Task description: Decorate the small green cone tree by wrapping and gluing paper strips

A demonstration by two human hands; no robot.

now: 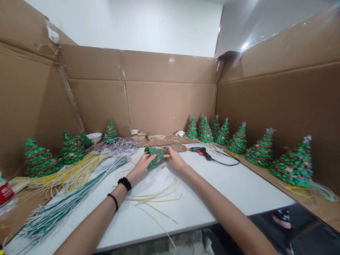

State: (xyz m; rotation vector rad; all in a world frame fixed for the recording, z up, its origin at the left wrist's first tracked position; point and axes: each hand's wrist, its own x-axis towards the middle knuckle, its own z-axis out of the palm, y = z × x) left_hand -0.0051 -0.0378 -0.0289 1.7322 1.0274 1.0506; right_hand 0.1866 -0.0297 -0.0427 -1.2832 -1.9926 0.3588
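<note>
Over the white tabletop, a small green Christmas tree (156,157) with red trim lies tilted on its side between my hands. My left hand (145,163) is closed round its wide end, the thumb on the green side. At the narrow end, my right hand (175,160) is closed, fingers pressed together by a short yellowish piece (166,156). Whether that piece is a strip or a stick I cannot tell. Just beyond the right hand, a black and orange glue gun (199,151) lies on the table near a brownish mat (178,147).
Several finished green trees (259,148) line the right side, others (70,147) the left. Bundles of yellow (66,173) and green-white strands (71,200) cover the left table; loose pale strands (151,198) lie in front. Cardboard walls (170,102) enclose the back and sides. A white bowl (94,137) stands back left.
</note>
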